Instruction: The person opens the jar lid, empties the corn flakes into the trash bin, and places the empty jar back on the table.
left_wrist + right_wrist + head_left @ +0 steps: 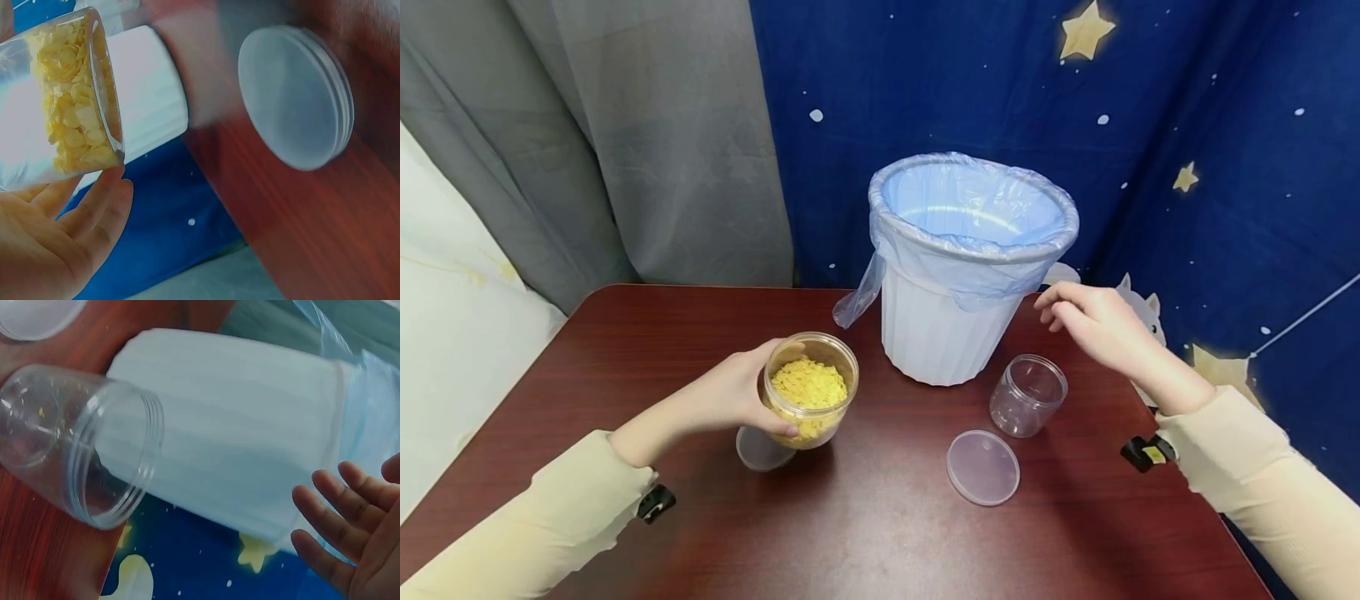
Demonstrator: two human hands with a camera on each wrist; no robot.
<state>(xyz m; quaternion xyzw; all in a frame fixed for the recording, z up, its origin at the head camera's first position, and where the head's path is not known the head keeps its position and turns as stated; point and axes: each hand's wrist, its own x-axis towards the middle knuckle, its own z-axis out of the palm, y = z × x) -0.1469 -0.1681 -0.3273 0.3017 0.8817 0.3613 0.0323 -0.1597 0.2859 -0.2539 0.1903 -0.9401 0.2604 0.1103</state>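
Observation:
My left hand (730, 392) grips a clear plastic jar (829, 423) from its left side, thumb at the front. Yellow flakes (69, 106) fill the jar's lower part; the left wrist view shows it raised off the table. A screw lid (762, 450) lies on the table below it. Over on the right, my right hand (1093, 323) hovers beside the bin with relaxed, bent fingers (334, 515), holding nothing. Beneath that hand stands a second clear jar (1028, 397), uncovered, with a few yellow crumbs inside. Another round lid (983, 468) lies in front of it.
A white ribbed bin (936, 329) stands at the back of the table, between the two jars. A thin blue bag (977, 271) lines it and folds over its rim. Behind the dark red table (880, 533) hang grey and blue curtains (925, 75).

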